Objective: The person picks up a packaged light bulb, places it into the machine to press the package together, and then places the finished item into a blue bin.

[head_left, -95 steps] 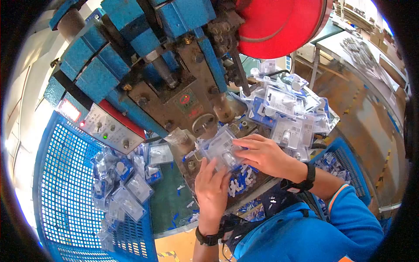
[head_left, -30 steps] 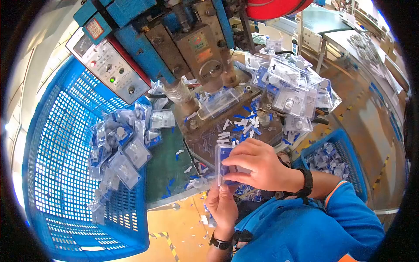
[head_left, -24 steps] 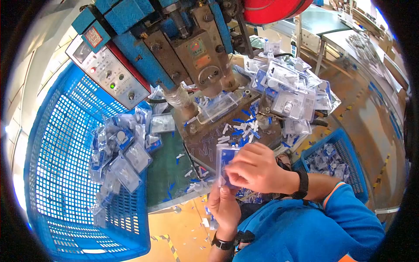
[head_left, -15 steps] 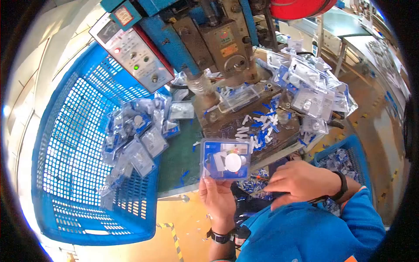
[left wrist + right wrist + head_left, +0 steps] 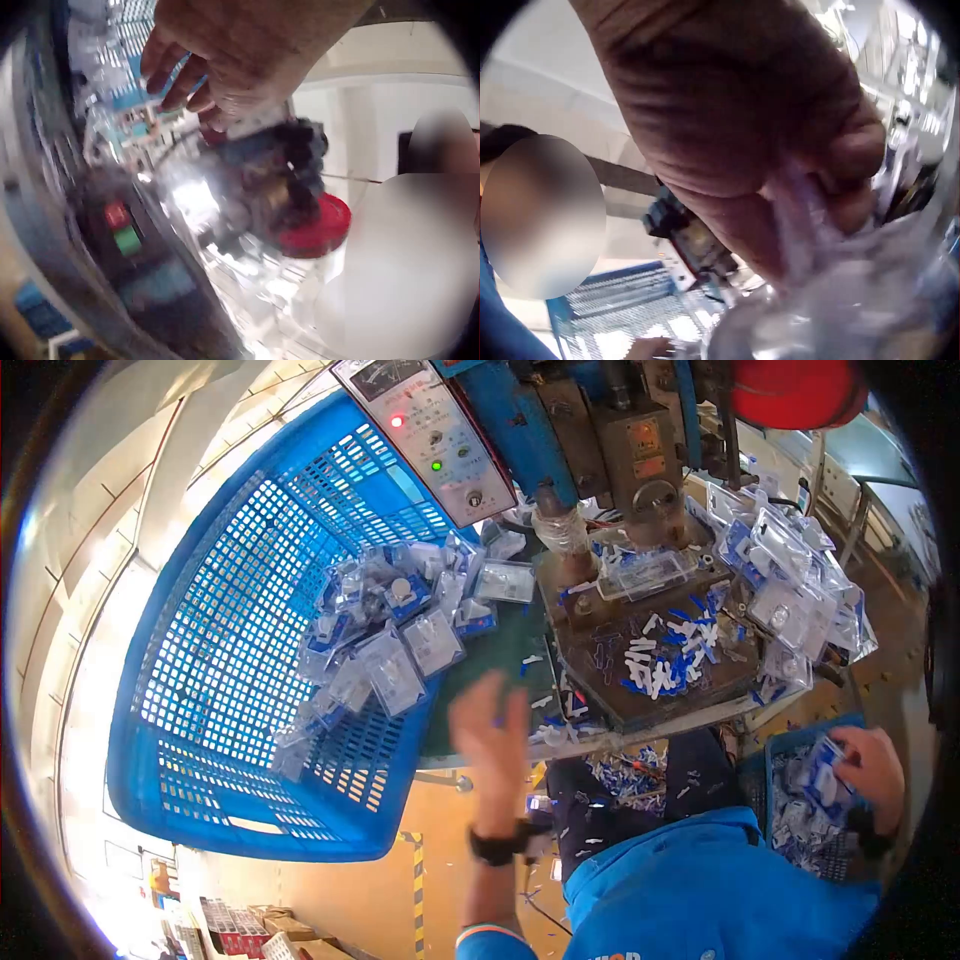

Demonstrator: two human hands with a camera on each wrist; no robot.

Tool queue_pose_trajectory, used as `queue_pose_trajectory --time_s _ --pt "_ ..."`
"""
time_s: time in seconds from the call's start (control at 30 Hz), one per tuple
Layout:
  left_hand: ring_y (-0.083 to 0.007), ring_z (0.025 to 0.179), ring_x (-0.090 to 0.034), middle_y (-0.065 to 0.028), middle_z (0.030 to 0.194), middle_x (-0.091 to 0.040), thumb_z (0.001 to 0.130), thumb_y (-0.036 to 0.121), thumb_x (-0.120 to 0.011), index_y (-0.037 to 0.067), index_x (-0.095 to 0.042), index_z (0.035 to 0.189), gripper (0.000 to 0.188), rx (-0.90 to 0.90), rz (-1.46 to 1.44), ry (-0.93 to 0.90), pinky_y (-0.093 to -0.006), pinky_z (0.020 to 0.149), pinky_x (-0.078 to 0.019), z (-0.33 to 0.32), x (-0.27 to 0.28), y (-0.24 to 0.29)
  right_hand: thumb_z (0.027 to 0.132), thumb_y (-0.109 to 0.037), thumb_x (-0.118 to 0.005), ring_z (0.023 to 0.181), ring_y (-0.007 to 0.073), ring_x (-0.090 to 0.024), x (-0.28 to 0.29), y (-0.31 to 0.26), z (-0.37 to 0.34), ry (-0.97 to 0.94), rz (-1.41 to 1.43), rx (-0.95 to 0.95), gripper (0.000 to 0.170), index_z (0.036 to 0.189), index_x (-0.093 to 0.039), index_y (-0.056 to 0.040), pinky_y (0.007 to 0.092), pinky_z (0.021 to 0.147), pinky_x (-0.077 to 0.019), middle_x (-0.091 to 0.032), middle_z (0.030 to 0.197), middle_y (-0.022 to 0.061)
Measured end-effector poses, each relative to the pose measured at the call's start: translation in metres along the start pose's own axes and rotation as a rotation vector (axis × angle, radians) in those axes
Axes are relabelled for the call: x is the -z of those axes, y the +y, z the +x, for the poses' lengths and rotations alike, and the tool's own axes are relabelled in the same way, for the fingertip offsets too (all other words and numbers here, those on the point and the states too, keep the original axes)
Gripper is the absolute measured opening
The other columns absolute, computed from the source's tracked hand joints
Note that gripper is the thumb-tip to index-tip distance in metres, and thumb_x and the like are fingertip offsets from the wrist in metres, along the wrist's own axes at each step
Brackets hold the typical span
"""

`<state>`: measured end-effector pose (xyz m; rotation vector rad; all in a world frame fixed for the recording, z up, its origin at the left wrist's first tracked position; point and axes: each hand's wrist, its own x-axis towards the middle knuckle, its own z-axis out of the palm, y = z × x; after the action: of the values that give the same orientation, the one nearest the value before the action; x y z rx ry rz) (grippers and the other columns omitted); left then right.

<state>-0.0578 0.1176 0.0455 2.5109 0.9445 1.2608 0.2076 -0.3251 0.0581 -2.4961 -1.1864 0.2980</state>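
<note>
My left hand [image 5: 490,745] is blurred in the head view, over the table's front edge beside the large blue basket [image 5: 265,785]. It holds nothing, and its fingers look loosely spread in the left wrist view. At the far right my right hand [image 5: 873,770] pinches a clear blister pack with a blue card [image 5: 826,768] over a small blue basket [image 5: 775,760]. Close up in the right wrist view, thumb and fingers grip the clear plastic [image 5: 802,217]. More packs [image 5: 800,838] lie in that small basket.
A blue press [image 5: 640,470] with a control box [image 5: 440,440] stands behind the worktable. One clear pack [image 5: 648,573] lies under it. Packs are piled by the large basket [image 5: 395,670] and right of the press [image 5: 800,580]. White and blue scraps [image 5: 670,655] litter the plate.
The pack with the blue card has left my left hand, which is now bare. My right hand moved right to the small basket and took hold of a pack. The head view shifted.
</note>
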Motion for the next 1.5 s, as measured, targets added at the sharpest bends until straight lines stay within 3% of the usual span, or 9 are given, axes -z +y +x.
queue_pose_trajectory --time_s 0.17,0.33,0.43,0.53,0.67,0.83,0.93,1.0,1.5 --pt "-0.0456 0.119 -0.050 -0.0251 0.136 -0.050 0.074 0.047 -0.078 0.000 -0.038 0.143 0.092 0.498 0.775 -0.048 -0.0527 0.097 -0.0440 0.059 0.001 -0.096 0.065 -0.015 -0.081 0.093 0.0361 -0.062 0.008 0.008 -0.005 0.090 -0.250 -0.060 0.058 0.119 -0.061 -0.0039 0.0455 0.084 -0.0473 -0.066 0.097 0.0152" --pt "-0.0455 0.092 -0.064 -0.0316 0.103 -0.064 0.090 0.011 -0.056 -0.010 -0.040 0.134 0.051 0.458 0.547 -0.041 -0.0505 0.082 -0.0514 0.048 0.002 -0.213 0.077 -0.026 -0.076 0.093 0.0362 -0.063 0.039 -0.072 0.053 -0.079 -0.023 0.309 0.053 0.122 -0.060 -0.0053 0.0429 0.080 -0.0498 -0.066 0.099 0.0164" --pt "-0.0454 0.086 -0.063 -0.0286 0.090 -0.065 0.089 0.009 -0.055 -0.010 -0.061 0.102 0.024 0.214 0.407 0.114 -0.0494 0.075 -0.0476 0.026 0.035 -0.164 0.083 -0.030 -0.073 0.091 0.0333 -0.064 0.050 -0.087 0.075 -0.173 0.086 0.498 0.050 0.125 -0.059 -0.0055 0.0395 0.076 -0.0517 -0.066 0.101 0.0159" --pt "-0.0320 0.079 -0.065 -0.0164 0.092 -0.069 0.085 0.006 -0.062 -0.003 -0.066 0.097 0.016 0.448 -0.533 0.144 -0.0423 0.074 -0.0518 0.019 0.035 -0.042 0.085 -0.025 -0.073 0.090 0.0275 -0.066 0.033 -0.103 0.104 -0.091 0.351 0.544 0.049 0.127 -0.058 -0.0049 0.0359 0.074 -0.0544 -0.066 0.105 0.0143" --pt "-0.0345 0.099 -0.067 -0.0168 0.106 -0.069 0.080 -0.006 -0.063 -0.002 -0.068 0.096 0.017 -0.092 -1.146 -0.383 -0.0431 0.093 -0.0515 0.007 -0.016 0.064 0.083 -0.014 -0.075 0.088 0.0229 -0.067 0.007 -0.145 0.141 0.141 0.686 0.553 0.041 0.120 -0.063 -0.0035 0.0340 0.074 -0.0567 -0.065 0.111 0.0111" --pt "-0.0385 0.114 -0.060 -0.0203 0.121 -0.063 0.078 -0.011 -0.060 -0.002 -0.066 0.109 0.033 -0.349 -1.125 -0.473 -0.0447 0.099 -0.0471 0.031 -0.063 0.092 0.076 -0.006 -0.074 0.082 0.0254 -0.066 -0.016 -0.131 0.157 0.424 0.503 0.958 0.027 0.103 -0.070 -0.0070 0.0342 0.070 -0.0550 -0.066 0.108 0.0078" --pt "-0.0402 0.117 -0.057 -0.0217 0.124 -0.060 0.077 -0.013 -0.058 0.000 -0.063 0.116 0.042 -0.233 -0.449 -0.129 -0.0448 0.100 -0.0453 0.040 -0.056 0.110 0.071 -0.006 -0.073 0.080 0.0218 -0.064 -0.014 -0.132 0.164 0.606 0.308 0.941 0.025 0.096 -0.069 -0.0073 0.0333 0.068 -0.0535 -0.065 0.104 0.0055" --pt "-0.0389 0.121 -0.053 -0.0214 0.132 -0.055 0.074 -0.013 -0.055 -0.002 -0.061 0.118 0.046 -0.130 -0.524 -0.109 -0.0449 0.104 -0.0415 0.029 -0.060 0.105 0.071 -0.007 -0.072 0.080 0.0215 -0.063 -0.022 -0.134 0.181 0.722 0.204 0.922 0.024 0.095 -0.069 -0.0068 0.0333 0.068 -0.0532 -0.064 0.103 0.0049" --pt "-0.0431 0.123 -0.053 -0.0211 0.128 -0.056 0.078 0.002 -0.073 0.002 -0.069 0.108 0.031 -0.413 -0.240 -0.271 -0.0476 0.097 -0.0470 0.034 -0.084 0.098 0.074 -0.015 -0.073 0.114 0.0257 -0.059 -0.052 -0.133 0.222 0.578 0.140 0.748 0.028 0.100 -0.070 -0.0051 0.0355 0.098 -0.0494 -0.065 0.117 0.0067"
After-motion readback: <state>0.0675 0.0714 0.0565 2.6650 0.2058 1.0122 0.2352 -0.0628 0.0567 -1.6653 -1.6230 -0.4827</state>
